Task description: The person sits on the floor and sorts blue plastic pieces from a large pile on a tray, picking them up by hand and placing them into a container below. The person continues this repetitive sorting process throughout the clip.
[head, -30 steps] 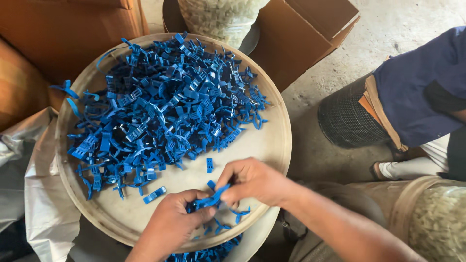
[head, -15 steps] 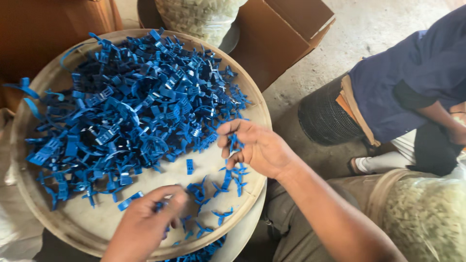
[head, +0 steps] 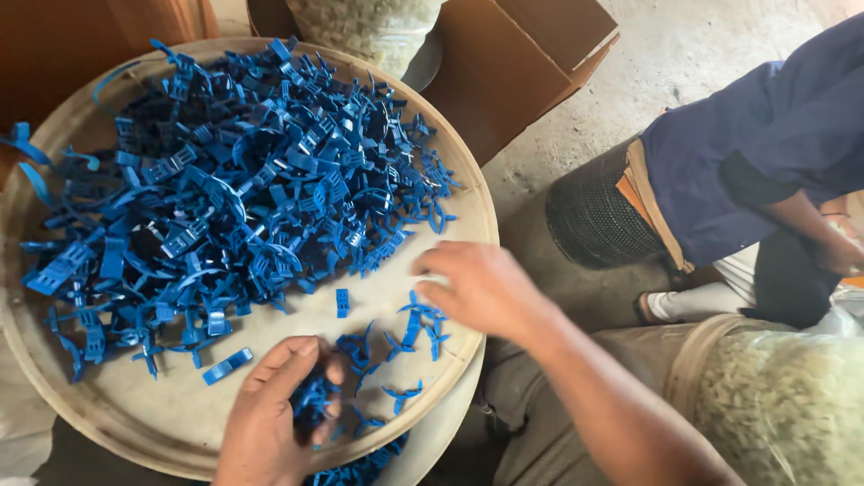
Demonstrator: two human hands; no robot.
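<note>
Gripping a small bunch of blue clips point(head: 310, 405), the left hand point(head: 270, 418) sits at the near edge of the round tray point(head: 270, 337), fingers curled around the pieces. The right hand point(head: 481, 288) hovers over the tray's right side, palm down and blurred, so whether it holds anything I cannot tell. Between the two hands a few loose clips point(head: 414, 328) lie scattered on the bare tray surface. The big clip heap point(head: 225, 189) fills the tray's far and left parts, with some strips hanging over the left rim. Beyond the tray's far right rim stands a brown carton point(head: 531, 54), and beside it a clear sack point(head: 369, 27) of pale bits. Right of the tray, well apart from it, a person point(head: 765, 144) in dark blue sits on a black stool point(head: 594, 211). Another clear sack point(head: 783, 405) of pale bits stands near the tray's right, behind the right forearm.
</note>
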